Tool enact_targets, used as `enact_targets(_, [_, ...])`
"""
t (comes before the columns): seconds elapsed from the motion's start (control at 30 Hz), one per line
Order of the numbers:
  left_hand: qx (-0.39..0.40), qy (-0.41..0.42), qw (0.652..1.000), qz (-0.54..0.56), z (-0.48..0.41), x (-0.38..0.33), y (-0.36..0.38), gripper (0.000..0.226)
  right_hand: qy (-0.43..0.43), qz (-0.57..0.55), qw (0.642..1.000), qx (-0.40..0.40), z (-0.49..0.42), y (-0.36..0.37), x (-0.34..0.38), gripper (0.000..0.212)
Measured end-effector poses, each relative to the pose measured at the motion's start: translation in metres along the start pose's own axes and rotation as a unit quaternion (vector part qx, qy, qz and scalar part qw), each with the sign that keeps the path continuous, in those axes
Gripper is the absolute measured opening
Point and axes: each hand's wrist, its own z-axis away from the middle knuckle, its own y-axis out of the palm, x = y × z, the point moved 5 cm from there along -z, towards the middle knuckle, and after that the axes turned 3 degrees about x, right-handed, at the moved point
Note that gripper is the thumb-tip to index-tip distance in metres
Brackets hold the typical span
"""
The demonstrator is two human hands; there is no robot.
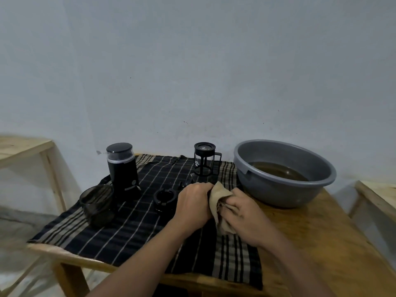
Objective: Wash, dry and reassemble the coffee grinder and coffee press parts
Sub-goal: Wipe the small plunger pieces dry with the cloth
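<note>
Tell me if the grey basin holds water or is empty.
Holds water. The grey basin has a brownish pool covering its bottom, well below the rim.

A black cloth with pale stripes [128, 228] covers much of the brown wooden worktop [317, 239], against a pale blue-grey painted wall [192, 71].

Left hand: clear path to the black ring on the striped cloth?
Probably yes: the black ring lies just beside the left hand, nothing between, though that hand holds the beige rag.
</note>
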Motion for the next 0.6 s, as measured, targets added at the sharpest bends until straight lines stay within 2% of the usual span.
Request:
enact_targets(0.07, [0.012,0.002,1.0,0.0,-0.003,0.003,-0.006,0.019,-0.013,0.091,0.996,0.006,0.0,0.004,0.001,0.028])
enact_targets(0.13, [-0.011,-0.004,0.999,0.03,-0.006,0.005,-0.016,0.024,-0.022,0.169,0.984,-0.06,0.0,0.002,0.004,0.021])
enact_targets(0.17, [-0.02,-0.017,0.998,0.054,-0.008,0.007,-0.02,0.024,-0.025,0.17,0.981,-0.094,0.001,0.0,0.006,0.02])
enact_targets(0.23, [-0.026,-0.05,0.994,0.098,-0.01,0.011,-0.023,0.02,-0.042,0.123,0.986,-0.107,0.002,-0.001,0.009,0.023])
enact_targets(0.3, [-0.021,-0.079,0.987,0.14,-0.009,0.018,-0.02,0.017,-0.056,0.08,0.993,-0.069,0.002,0.001,0.008,0.029])
enact_targets(0.37, [-0.005,-0.086,0.981,0.176,-0.006,0.021,-0.015,0.023,-0.048,0.098,0.992,-0.056,0.002,-0.002,0.005,0.027])
enact_targets(0.5, [0.004,-0.057,0.973,0.223,0.001,0.014,-0.013,0.038,0.0,0.134,0.985,-0.109,-0.005,-0.014,-0.008,0.023])
enact_targets(0.53, [-0.002,-0.059,0.966,0.253,0.001,0.014,-0.013,0.038,0.016,0.107,0.986,-0.128,-0.007,-0.017,-0.009,0.024])
enact_targets(0.6, [-0.007,-0.072,0.939,0.335,-0.001,0.015,-0.014,0.043,0.048,-0.04,0.984,-0.17,-0.009,-0.025,-0.012,0.026])
